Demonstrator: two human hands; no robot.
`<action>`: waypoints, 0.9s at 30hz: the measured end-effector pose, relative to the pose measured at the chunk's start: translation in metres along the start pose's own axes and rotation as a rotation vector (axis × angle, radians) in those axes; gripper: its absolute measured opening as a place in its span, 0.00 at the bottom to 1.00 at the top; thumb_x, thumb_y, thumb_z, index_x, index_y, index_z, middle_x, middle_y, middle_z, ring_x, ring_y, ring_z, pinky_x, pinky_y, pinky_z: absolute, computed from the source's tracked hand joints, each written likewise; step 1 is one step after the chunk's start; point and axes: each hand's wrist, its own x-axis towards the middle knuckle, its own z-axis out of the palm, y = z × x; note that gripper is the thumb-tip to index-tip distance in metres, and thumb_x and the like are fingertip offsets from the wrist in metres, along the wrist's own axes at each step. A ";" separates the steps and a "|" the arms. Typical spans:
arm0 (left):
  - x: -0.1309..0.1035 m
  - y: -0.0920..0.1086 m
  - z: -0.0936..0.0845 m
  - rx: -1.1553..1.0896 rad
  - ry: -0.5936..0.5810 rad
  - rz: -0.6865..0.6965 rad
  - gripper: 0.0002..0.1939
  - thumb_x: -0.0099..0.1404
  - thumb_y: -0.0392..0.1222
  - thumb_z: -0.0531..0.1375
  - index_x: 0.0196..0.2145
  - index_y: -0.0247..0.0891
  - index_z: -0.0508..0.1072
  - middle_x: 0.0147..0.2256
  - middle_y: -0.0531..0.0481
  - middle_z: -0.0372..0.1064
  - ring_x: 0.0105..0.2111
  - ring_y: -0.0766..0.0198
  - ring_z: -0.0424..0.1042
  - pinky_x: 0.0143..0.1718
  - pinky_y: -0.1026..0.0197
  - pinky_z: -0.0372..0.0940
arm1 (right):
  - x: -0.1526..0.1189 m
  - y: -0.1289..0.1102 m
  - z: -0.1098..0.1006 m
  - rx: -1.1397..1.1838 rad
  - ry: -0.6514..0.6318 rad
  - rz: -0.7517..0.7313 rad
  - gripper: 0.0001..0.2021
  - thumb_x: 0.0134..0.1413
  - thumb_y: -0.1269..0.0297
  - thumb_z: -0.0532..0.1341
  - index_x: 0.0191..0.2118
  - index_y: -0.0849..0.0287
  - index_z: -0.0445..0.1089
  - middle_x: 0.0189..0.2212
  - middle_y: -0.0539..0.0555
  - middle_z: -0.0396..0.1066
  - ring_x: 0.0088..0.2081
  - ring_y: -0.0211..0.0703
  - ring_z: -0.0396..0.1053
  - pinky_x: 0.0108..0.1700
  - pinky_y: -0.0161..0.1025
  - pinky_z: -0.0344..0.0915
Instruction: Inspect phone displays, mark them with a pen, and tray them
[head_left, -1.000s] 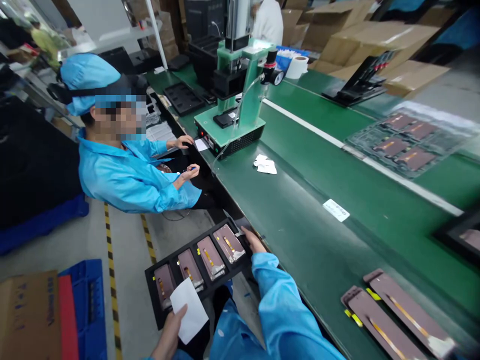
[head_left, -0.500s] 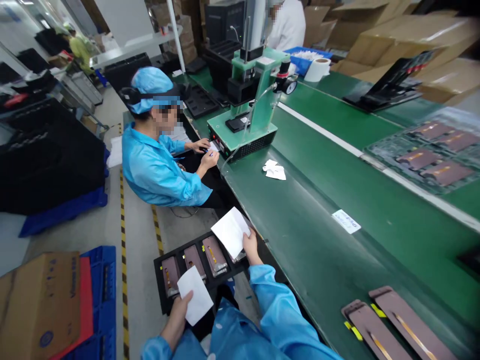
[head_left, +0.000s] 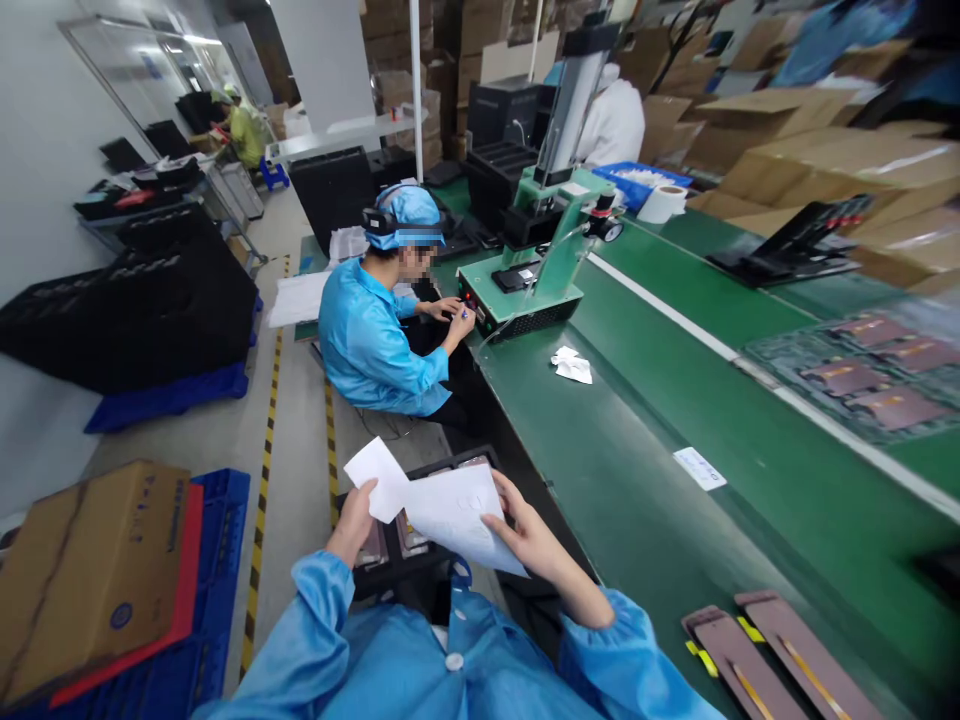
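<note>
My left hand (head_left: 354, 522) pinches a small white sheet of paper (head_left: 379, 474) by its lower left corner. A larger white sheet of paper (head_left: 456, 510), with faint marks on it, is gripped at its right edge by my right hand (head_left: 525, 530). The two sheets meet or overlap in front of my chest. Beneath them lies a black tray (head_left: 397, 572) holding flat mauve phone panels (head_left: 369, 548), mostly hidden by the papers and my hands.
On the green bench stands a green press machine (head_left: 525, 290), with a co-worker in blue (head_left: 382, 340) seated beside it. Crumpled paper (head_left: 571, 364), a label card (head_left: 700, 468) and two mauve panels (head_left: 787, 650) lie on the bench. A carton (head_left: 90, 570) sits at lower left.
Both sheets have come together over the tray; the small one rose from the tray's near side, and the larger one now lies lower and flatter. The view has shifted.
</note>
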 end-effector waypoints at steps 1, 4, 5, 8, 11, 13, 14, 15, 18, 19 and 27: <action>-0.002 0.009 0.002 -0.006 -0.035 0.002 0.11 0.68 0.41 0.58 0.44 0.32 0.73 0.42 0.45 0.75 0.39 0.61 0.76 0.45 0.52 0.71 | -0.008 -0.019 -0.004 -0.077 -0.071 -0.038 0.22 0.61 0.57 0.54 0.58 0.61 0.62 0.47 0.60 0.72 0.45 0.48 0.72 0.44 0.40 0.68; -0.012 0.033 0.007 -0.009 -0.181 -0.015 0.11 0.67 0.39 0.59 0.44 0.31 0.73 0.42 0.44 0.76 0.39 0.61 0.76 0.45 0.51 0.71 | -0.036 -0.074 -0.001 -0.240 -0.191 -0.129 0.10 0.62 0.67 0.52 0.41 0.57 0.70 0.35 0.55 0.74 0.37 0.45 0.71 0.41 0.38 0.66; -0.016 0.039 0.007 -0.006 -0.239 -0.025 0.11 0.66 0.37 0.59 0.45 0.31 0.73 0.41 0.44 0.77 0.39 0.60 0.77 0.45 0.51 0.70 | -0.045 -0.091 0.006 -0.299 -0.228 -0.178 0.11 0.60 0.71 0.51 0.41 0.56 0.70 0.35 0.54 0.74 0.37 0.44 0.71 0.41 0.39 0.65; -0.033 0.052 0.003 0.017 -0.424 -0.070 0.12 0.62 0.31 0.58 0.44 0.27 0.74 0.39 0.41 0.78 0.40 0.56 0.77 0.48 0.52 0.69 | -0.071 -0.135 0.044 -0.477 -0.250 -0.303 0.18 0.54 0.79 0.50 0.43 0.54 0.70 0.36 0.53 0.74 0.37 0.43 0.69 0.43 0.40 0.61; -0.053 0.059 -0.011 0.062 -0.603 -0.142 0.15 0.59 0.29 0.58 0.44 0.24 0.74 0.39 0.37 0.78 0.43 0.51 0.77 0.51 0.51 0.68 | -0.090 -0.166 0.093 -0.614 -0.111 -0.323 0.20 0.54 0.81 0.51 0.43 0.51 0.71 0.37 0.51 0.72 0.36 0.42 0.66 0.49 0.45 0.57; -0.068 0.062 -0.021 0.099 -0.716 -0.200 0.16 0.60 0.31 0.57 0.46 0.23 0.73 0.40 0.36 0.78 0.46 0.49 0.76 0.53 0.49 0.66 | -0.100 -0.184 0.125 -0.687 0.022 -0.302 0.18 0.53 0.80 0.53 0.41 0.50 0.71 0.36 0.50 0.71 0.37 0.42 0.65 0.56 0.51 0.51; -0.077 0.062 -0.026 0.118 -0.772 -0.232 0.17 0.61 0.33 0.57 0.47 0.23 0.73 0.41 0.36 0.78 0.47 0.49 0.75 0.54 0.48 0.66 | -0.104 -0.192 0.140 -0.720 0.089 -0.287 0.17 0.53 0.80 0.53 0.39 0.51 0.71 0.36 0.50 0.70 0.37 0.43 0.64 0.59 0.55 0.46; -0.085 0.062 -0.029 0.138 -0.829 -0.266 0.18 0.62 0.35 0.57 0.48 0.23 0.72 0.42 0.36 0.77 0.48 0.48 0.74 0.55 0.47 0.65 | -0.108 -0.200 0.153 -0.751 0.150 -0.266 0.15 0.53 0.79 0.54 0.38 0.51 0.70 0.35 0.50 0.70 0.37 0.43 0.63 0.61 0.57 0.41; -0.112 0.056 -0.034 0.200 -0.990 -0.363 0.22 0.65 0.46 0.55 0.51 0.26 0.71 0.46 0.36 0.76 0.52 0.48 0.71 0.57 0.46 0.62 | -0.119 -0.222 0.181 -0.817 0.295 -0.179 0.12 0.50 0.78 0.55 0.35 0.53 0.69 0.33 0.50 0.69 0.37 0.45 0.62 0.64 0.59 0.35; -0.121 0.052 -0.034 0.218 -1.035 -0.388 0.25 0.66 0.49 0.54 0.52 0.28 0.71 0.48 0.37 0.75 0.53 0.48 0.70 0.58 0.46 0.61 | -0.123 -0.228 0.187 -0.833 0.338 -0.143 0.12 0.49 0.78 0.56 0.35 0.53 0.69 0.33 0.50 0.69 0.37 0.46 0.61 0.63 0.59 0.36; -0.174 0.025 -0.034 0.304 -1.311 -0.597 0.30 0.67 0.57 0.52 0.59 0.35 0.66 0.56 0.39 0.68 0.57 0.47 0.66 0.59 0.47 0.59 | -0.165 -0.255 0.200 -0.893 0.555 0.041 0.15 0.60 0.78 0.49 0.46 0.57 0.67 0.28 0.51 0.70 0.33 0.44 0.61 0.57 0.54 0.46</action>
